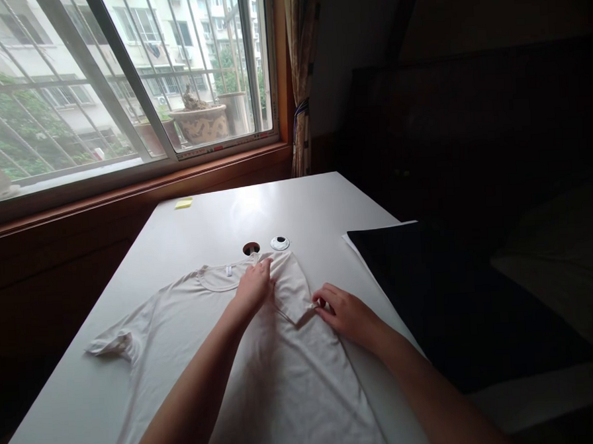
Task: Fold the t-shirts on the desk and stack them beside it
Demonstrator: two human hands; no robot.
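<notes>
A white T-shirt (194, 360) lies spread on the white table, its neckline toward the window. My left hand (255, 284) pinches the cloth at the shoulder, just right of the collar. At the right sleeve, my right hand (338, 309) grips the cuff edge between thumb and fingers. That sleeve is folded inward over the shirt, while the left sleeve lies stretched out and creased. A small label shows inside the collar. My left forearm hides part of the shirt's front.
The white table (207, 226) has a round hole (251, 249) and a round grommet cover (280, 243) beyond the collar. A yellow sticky note (183, 203) lies near the far left corner. A dark flat panel (429, 288) overlaps the right edge. Behind stand a barred window and a curtain (304, 82).
</notes>
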